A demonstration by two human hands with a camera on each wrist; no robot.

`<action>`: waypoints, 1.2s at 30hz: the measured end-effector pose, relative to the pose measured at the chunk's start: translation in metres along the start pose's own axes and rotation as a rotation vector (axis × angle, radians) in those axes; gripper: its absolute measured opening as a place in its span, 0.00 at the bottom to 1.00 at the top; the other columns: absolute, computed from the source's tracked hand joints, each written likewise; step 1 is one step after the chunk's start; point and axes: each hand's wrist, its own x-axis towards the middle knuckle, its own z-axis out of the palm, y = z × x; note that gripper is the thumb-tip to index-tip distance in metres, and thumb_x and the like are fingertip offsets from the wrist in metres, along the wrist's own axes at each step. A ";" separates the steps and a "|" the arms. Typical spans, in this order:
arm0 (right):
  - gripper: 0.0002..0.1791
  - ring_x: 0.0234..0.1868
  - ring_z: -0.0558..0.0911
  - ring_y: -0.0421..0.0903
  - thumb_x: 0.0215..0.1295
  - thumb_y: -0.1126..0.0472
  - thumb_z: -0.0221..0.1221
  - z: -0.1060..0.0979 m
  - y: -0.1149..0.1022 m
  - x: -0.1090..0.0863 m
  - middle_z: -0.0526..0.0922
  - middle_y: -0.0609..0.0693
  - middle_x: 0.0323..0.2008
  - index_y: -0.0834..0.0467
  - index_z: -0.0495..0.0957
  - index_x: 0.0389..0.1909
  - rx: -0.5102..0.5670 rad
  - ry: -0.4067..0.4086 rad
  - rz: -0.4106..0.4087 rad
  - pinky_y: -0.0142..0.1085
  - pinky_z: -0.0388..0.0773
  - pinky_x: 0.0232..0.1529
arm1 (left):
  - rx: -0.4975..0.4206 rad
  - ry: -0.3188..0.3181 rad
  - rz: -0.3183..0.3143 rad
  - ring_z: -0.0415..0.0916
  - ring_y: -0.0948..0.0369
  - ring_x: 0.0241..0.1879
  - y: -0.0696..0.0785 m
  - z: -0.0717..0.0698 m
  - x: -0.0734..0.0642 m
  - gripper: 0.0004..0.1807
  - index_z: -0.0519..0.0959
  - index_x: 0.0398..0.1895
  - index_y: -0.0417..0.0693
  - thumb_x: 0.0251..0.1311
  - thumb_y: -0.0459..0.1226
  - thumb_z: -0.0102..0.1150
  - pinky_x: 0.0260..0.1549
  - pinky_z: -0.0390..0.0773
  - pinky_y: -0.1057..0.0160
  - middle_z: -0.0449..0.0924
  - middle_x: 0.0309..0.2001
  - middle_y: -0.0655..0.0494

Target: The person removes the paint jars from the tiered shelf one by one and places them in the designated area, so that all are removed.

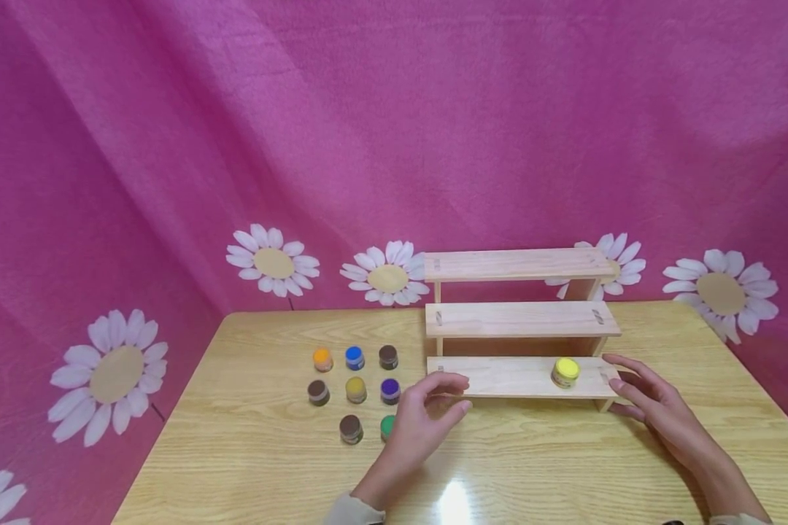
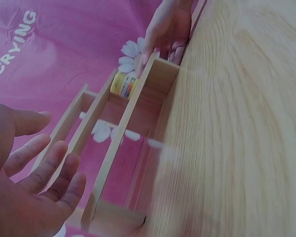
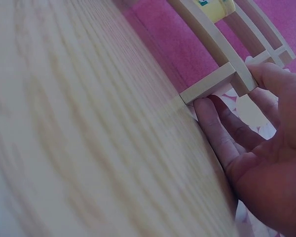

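A three-step wooden display rack [image 1: 522, 319] stands at the back right of the table, and a yellow paint pot [image 1: 566, 372] sits on its lowest step. Beside that step's left end, my left hand [image 1: 427, 415] is held with fingers loosely bent and nothing between them; the left wrist view shows it apart from the wood. My right hand [image 1: 659, 412] holds the right end of the lowest step. In the right wrist view its thumb [image 3: 269, 74] lies at the step's end, and the fingertips [image 3: 203, 106] are low against the end support [image 3: 207, 85].
Left of the rack, several small paint pots stand in rows, among them an orange pot [image 1: 322, 359], a blue pot [image 1: 354, 357] and a purple pot [image 1: 390, 391]. My left hand partly hides a green pot [image 1: 387, 427]. A pink flowered cloth [image 1: 368, 146] hangs behind the table.
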 end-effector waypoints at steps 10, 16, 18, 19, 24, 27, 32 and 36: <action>0.27 0.52 0.79 0.29 0.81 0.60 0.51 -0.003 -0.001 0.000 0.72 0.34 0.58 0.53 0.62 0.77 -0.009 -0.002 0.005 0.33 0.86 0.46 | -0.026 -0.047 0.009 0.81 0.48 0.54 0.001 0.041 0.021 0.19 0.81 0.55 0.39 0.61 0.31 0.71 0.57 0.82 0.58 0.83 0.53 0.45; 0.27 0.51 0.80 0.31 0.81 0.61 0.51 -0.004 0.000 -0.001 0.73 0.35 0.57 0.53 0.62 0.77 0.014 0.000 0.006 0.33 0.86 0.46 | -0.010 -0.059 -0.009 0.81 0.53 0.54 0.001 0.066 0.036 0.20 0.81 0.57 0.42 0.62 0.33 0.71 0.57 0.81 0.61 0.83 0.55 0.47; 0.27 0.50 0.81 0.31 0.81 0.61 0.51 -0.004 0.001 -0.002 0.73 0.35 0.57 0.53 0.62 0.77 0.031 -0.003 0.009 0.34 0.86 0.46 | -0.002 -0.060 -0.013 0.81 0.56 0.53 0.000 0.074 0.040 0.19 0.81 0.57 0.43 0.63 0.33 0.71 0.56 0.81 0.64 0.83 0.54 0.48; 0.27 0.50 0.81 0.31 0.81 0.61 0.51 -0.004 0.001 -0.002 0.73 0.36 0.56 0.53 0.63 0.77 0.037 -0.003 0.008 0.34 0.86 0.46 | 0.002 -0.060 -0.015 0.81 0.58 0.53 -0.001 0.079 0.042 0.19 0.81 0.57 0.43 0.63 0.33 0.71 0.55 0.81 0.65 0.83 0.54 0.49; 0.27 0.50 0.81 0.33 0.81 0.62 0.51 -0.001 0.003 -0.001 0.74 0.38 0.56 0.55 0.62 0.77 0.070 -0.012 -0.009 0.34 0.87 0.46 | 0.033 -0.039 -0.010 0.82 0.61 0.51 -0.004 0.096 0.052 0.18 0.83 0.55 0.42 0.62 0.33 0.71 0.54 0.80 0.67 0.84 0.53 0.50; 0.27 0.50 0.82 0.33 0.81 0.63 0.50 0.000 0.003 0.001 0.75 0.39 0.57 0.55 0.62 0.77 0.074 -0.016 -0.016 0.34 0.87 0.46 | 0.089 -0.012 0.017 0.82 0.61 0.50 -0.007 0.103 0.057 0.18 0.83 0.54 0.41 0.61 0.33 0.72 0.53 0.81 0.69 0.85 0.51 0.49; 0.27 0.50 0.82 0.33 0.81 0.62 0.50 0.000 0.002 0.001 0.75 0.39 0.56 0.55 0.62 0.77 0.079 -0.015 -0.008 0.34 0.86 0.46 | 0.208 0.017 0.050 0.82 0.65 0.48 -0.010 0.115 0.065 0.18 0.84 0.53 0.41 0.58 0.32 0.74 0.50 0.80 0.74 0.85 0.49 0.52; 0.27 0.50 0.81 0.33 0.81 0.62 0.50 0.000 0.001 0.000 0.74 0.38 0.56 0.54 0.62 0.77 0.078 -0.015 -0.004 0.34 0.86 0.46 | 0.304 0.038 0.046 0.80 0.69 0.46 -0.010 0.124 0.068 0.19 0.85 0.53 0.46 0.57 0.33 0.75 0.46 0.78 0.77 0.84 0.47 0.57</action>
